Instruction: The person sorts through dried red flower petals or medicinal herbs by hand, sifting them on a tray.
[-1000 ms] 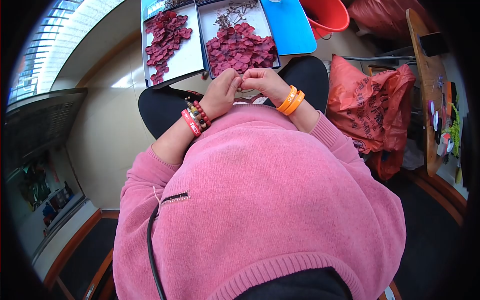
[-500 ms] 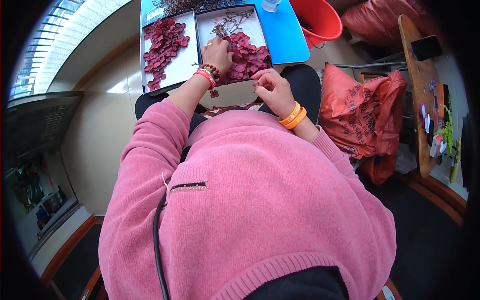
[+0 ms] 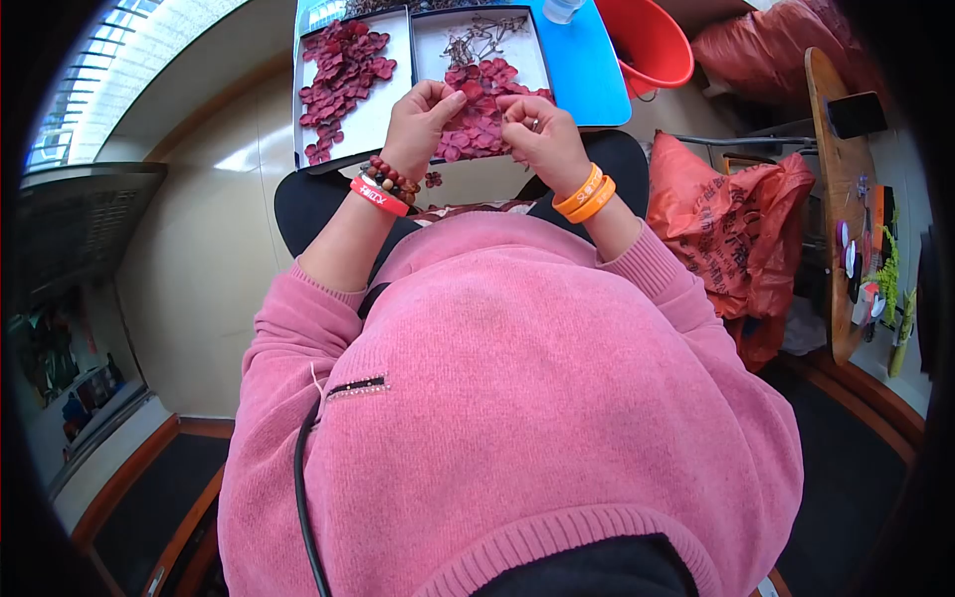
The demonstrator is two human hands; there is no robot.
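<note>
Dark red dried flowers point(image 3: 473, 139) lie heaped in the right-hand white box point(image 3: 532, 60), below a tangle of thin brown stems point(image 3: 482, 40). Over this heap, my left hand point(image 3: 418, 124) is closed in a pinch, with a dark red flower at its thumb and fingertip. My right hand point(image 3: 547, 144) faces it a short way off, thumb and forefinger pressed together; whatever they hold is too small to make out. In the left-hand white box point(image 3: 388, 109), more loose dark red flowers point(image 3: 338, 85) are spread in a long pile.
Both boxes stand on a blue table point(image 3: 592, 75), with a clear plastic cup point(image 3: 562, 10) at the back. A red bucket point(image 3: 647, 50) is to the right. Red plastic bags point(image 3: 716, 219) sit beside my leg, near a wooden board point(image 3: 831, 199).
My left hand has lifted out of the flower heap and turned into a pinch near my right hand. My right hand has shifted slightly up and right. The view has tilted a little.
</note>
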